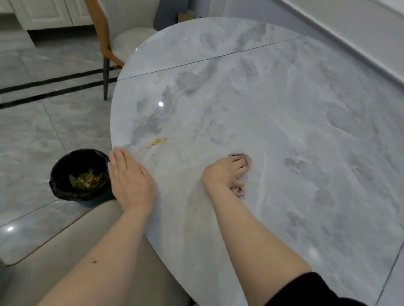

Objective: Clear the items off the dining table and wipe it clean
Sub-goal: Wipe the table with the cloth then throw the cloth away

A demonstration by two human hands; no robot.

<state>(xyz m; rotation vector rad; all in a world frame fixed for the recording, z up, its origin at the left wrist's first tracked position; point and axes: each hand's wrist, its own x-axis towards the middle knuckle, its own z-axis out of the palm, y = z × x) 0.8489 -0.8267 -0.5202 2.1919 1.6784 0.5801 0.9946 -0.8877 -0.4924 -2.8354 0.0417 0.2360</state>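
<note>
Done: tabletop (278, 111) holds no dishes.
Left: crumbs (156, 141) beside left hand (131, 182), fingers flat together at the edge above bin (80, 177).
Wiping: right hand (225, 174) fingers press cloth (244, 157).
</note>
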